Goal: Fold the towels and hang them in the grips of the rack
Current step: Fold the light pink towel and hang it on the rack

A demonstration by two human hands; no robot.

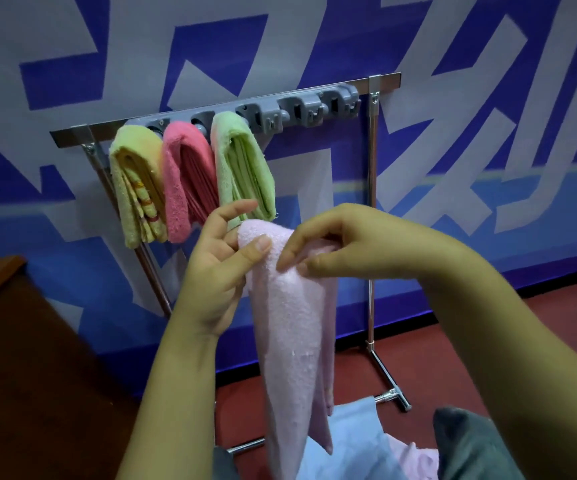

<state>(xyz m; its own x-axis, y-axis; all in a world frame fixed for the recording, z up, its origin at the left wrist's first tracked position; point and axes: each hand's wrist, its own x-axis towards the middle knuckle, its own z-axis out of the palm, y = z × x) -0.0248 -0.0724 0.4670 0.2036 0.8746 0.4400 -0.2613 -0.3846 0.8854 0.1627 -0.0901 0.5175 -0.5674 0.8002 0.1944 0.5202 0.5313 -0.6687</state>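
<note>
Below the rack [210, 116], the left hand [221, 268] and right hand [332, 244] both pinch the folded pink towel [290, 323].

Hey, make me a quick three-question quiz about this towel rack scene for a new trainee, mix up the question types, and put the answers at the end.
1. True or false: the pale pink towel is already hanging on the rack.
2. How many towels hang from the rack right now?
3. Multiple choice: which hanging towel is nearest the empty grips? A) yellow towel B) pink towel C) green towel

Key:
1. False. The left hand and right hand both hold it in front of the rack.
2. Three.
3. C.
</note>
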